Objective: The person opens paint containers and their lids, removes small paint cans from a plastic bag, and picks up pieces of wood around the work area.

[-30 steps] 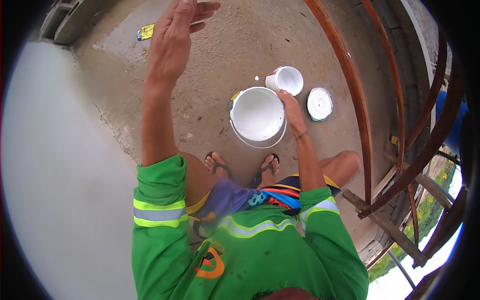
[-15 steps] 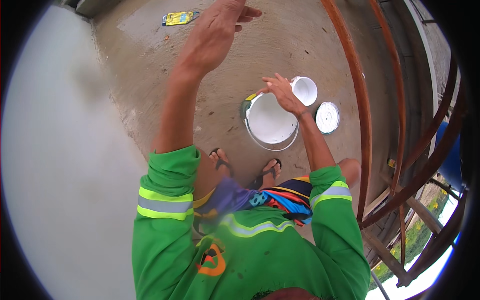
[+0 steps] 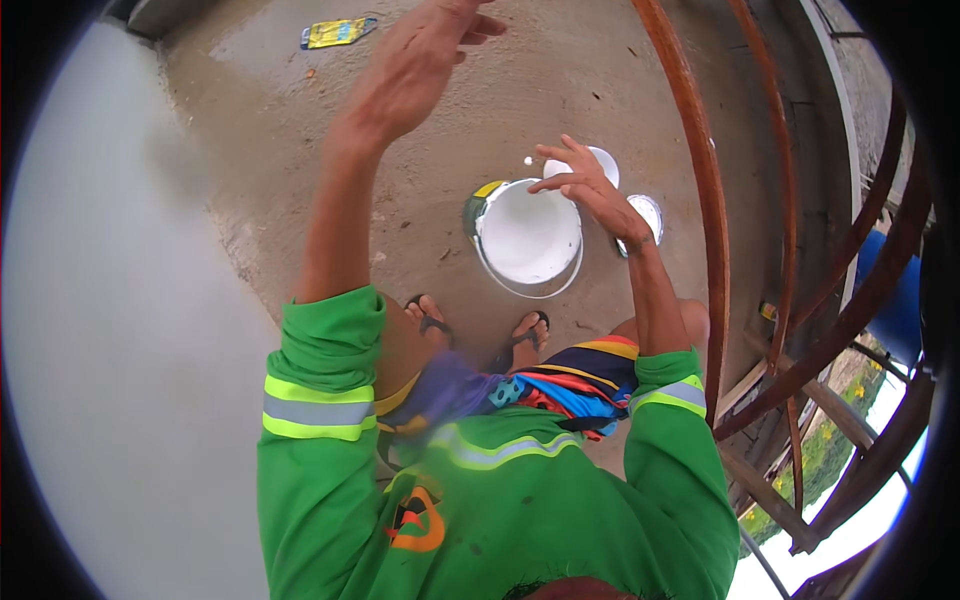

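My right hand [image 3: 590,190], fingers spread, hovers over the right edge of a large paint bucket [image 3: 530,232], with nothing visible in its grasp. White paint fills the bucket's inside view, and its wire handle hangs down on my side. Behind that hand stands a smaller white tub [image 3: 605,163], partly hidden. My left hand [image 3: 425,60] is raised far forward at the top edge, its visible fingers stretched to the right; part of it is cut off.
A round white-smeared lid [image 3: 643,222] lies right of the bucket. Farther off is a yellow-and-blue packet [image 3: 338,33] on the concrete floor [image 3: 420,190]. A pale wall [image 3: 120,350] rises at left; reddish-brown railings [image 3: 705,200] curve along the right, with a blue barrel [image 3: 890,300] beyond.
My right hand has shifted slightly right, uncovering more of the bucket's mouth and covering more of the tub. A small white spot now shows beside the tub. My left hand stays raised.
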Available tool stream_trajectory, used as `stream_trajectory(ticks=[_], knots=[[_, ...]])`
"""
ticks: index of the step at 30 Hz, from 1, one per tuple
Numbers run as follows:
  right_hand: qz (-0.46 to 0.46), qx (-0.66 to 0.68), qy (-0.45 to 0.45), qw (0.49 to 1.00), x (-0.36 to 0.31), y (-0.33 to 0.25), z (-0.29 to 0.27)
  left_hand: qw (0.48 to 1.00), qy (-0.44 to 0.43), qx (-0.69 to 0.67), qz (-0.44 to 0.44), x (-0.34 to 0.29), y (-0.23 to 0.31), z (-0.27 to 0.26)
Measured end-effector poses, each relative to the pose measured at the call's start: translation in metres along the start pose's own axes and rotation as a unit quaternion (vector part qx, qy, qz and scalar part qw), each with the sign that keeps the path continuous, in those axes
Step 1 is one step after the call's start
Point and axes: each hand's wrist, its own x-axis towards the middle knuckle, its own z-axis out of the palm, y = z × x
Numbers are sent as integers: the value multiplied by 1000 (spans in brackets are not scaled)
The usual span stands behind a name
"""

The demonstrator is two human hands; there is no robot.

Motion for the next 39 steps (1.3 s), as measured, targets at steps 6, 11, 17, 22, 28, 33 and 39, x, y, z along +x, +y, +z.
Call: stream_trajectory(ticks=[6, 11, 17, 22, 28, 33, 39], knots=[[128, -27, 245, 961, -79, 106, 7, 999, 10, 34, 28, -7, 20, 21], [202, -222, 198, 933, -74, 155, 49, 997, -27, 76, 5, 11, -8, 22], [160, -436, 157, 872, -78, 176, 60, 992, -62, 107, 0, 7, -5, 39], [105, -512, 115, 844, -104, 183, 50, 990, -81, 111, -19, 8, 0, 43], [5, -572, 95, 815, -142, 197, 44, 992, -75, 106, -11, 14, -5, 50], [120, -317, 249, 907, -107, 111, 42, 977, -36, 208, -23, 8, 8, 53], [142, 0, 254, 957, -23, 80, 47, 934, 45, 354, 17, 1, -1, 48]])
